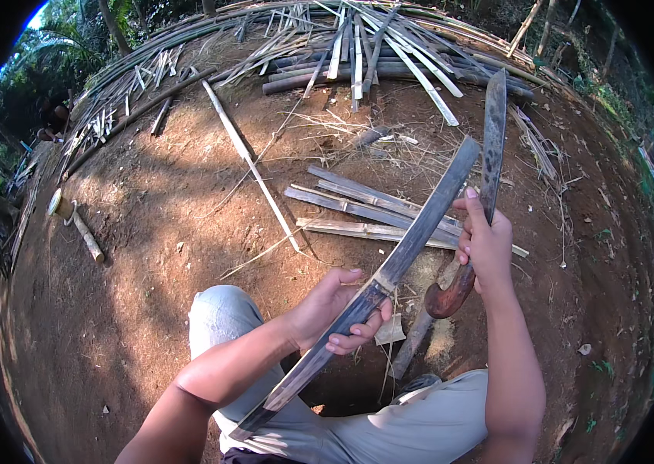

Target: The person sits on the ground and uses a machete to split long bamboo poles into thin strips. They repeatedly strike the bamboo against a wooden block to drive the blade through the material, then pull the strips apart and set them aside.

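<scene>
My left hand (332, 313) is wrapped round a long dark bamboo strip (420, 230), just below a pale node. The strip slants from over my thigh up to the far right. In my right hand (488, 245) is a machete (493, 139), gripped at its dark wooden handle (451, 298) with the curved butt pointing toward me. Its spotted blade stands nearly upright, beside the strip's far end. Beneath the strip, several split bamboo pieces (358, 205) lie on the soil. A short log (413, 340) rests on the ground between my legs, partly hidden.
Dark bamboo poles (304, 80) lie at the back, with a fan of pale split strips (420, 66) over them. A long thin stick (246, 151) crosses the brown soil. On the left are a cut bamboo section (59, 204) and a short stick (87, 238). Trees border the ground.
</scene>
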Tool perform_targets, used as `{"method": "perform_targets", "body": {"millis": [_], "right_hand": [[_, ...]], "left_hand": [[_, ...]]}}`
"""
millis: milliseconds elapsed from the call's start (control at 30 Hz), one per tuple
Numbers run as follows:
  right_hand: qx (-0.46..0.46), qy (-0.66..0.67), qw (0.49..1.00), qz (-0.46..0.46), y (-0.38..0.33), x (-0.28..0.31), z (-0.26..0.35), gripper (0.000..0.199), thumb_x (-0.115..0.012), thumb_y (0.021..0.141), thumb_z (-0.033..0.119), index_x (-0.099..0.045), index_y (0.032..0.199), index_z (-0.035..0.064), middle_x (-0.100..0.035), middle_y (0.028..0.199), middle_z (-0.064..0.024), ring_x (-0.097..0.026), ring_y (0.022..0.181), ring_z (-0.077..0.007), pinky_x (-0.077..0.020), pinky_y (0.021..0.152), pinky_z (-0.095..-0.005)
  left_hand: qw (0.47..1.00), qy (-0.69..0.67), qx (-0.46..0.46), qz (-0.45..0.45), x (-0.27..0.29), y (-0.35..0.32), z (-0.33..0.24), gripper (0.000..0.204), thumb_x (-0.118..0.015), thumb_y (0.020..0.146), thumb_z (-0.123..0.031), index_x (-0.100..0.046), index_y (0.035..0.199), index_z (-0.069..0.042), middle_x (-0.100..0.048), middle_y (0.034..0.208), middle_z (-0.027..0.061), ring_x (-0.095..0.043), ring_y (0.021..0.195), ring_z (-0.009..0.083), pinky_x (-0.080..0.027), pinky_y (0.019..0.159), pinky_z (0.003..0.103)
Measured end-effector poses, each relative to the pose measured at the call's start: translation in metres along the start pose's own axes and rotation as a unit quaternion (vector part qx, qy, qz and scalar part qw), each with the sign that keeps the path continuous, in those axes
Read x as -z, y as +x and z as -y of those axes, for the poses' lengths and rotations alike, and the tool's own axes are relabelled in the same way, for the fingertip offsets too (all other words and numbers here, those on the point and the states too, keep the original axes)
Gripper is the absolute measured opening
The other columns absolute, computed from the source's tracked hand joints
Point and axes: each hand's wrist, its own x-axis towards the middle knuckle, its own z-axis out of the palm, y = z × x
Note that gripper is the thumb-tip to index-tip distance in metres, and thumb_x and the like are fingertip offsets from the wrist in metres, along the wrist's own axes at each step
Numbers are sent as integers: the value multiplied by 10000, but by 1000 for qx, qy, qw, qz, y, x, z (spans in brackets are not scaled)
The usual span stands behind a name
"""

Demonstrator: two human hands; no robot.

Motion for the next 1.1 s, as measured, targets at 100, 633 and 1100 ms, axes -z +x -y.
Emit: {"method": "perform_targets", "body": {"millis": [100,633,1100], "right_hand": [[58,-55,997,-13,-1,-3,-12,444,-498,1011,454,-562,840,48,-387,517,59,-356,403,-47,-301,381,-243],[189,-237,949,86,-51,-56,-17,370,-496,1032,305,-611,969,-41,-548,721,-75,-466,686,-151,-395,641,-341],[239,-442,851,154,-68,-59,-11,559,-538,931,568,-515,847,16,-596,722,-202,-596,698,-446,-431,612,-508]], "left_hand": [[999,-1,-33,4,-2,-1,-8,574,-236,952,-499,-466,1122,-1,-430,700,45,-382,429,90,-333,362,212],[984,89,-139,-71,8,0,-8,356,-349,1040,-359,-466,1148,-40,-513,768,45,-425,469,74,-350,388,223],[968,58,-209,-125,1,-9,-15,226,-453,1001,-281,-473,1042,-59,-523,763,56,-456,422,95,-326,347,210]]}}
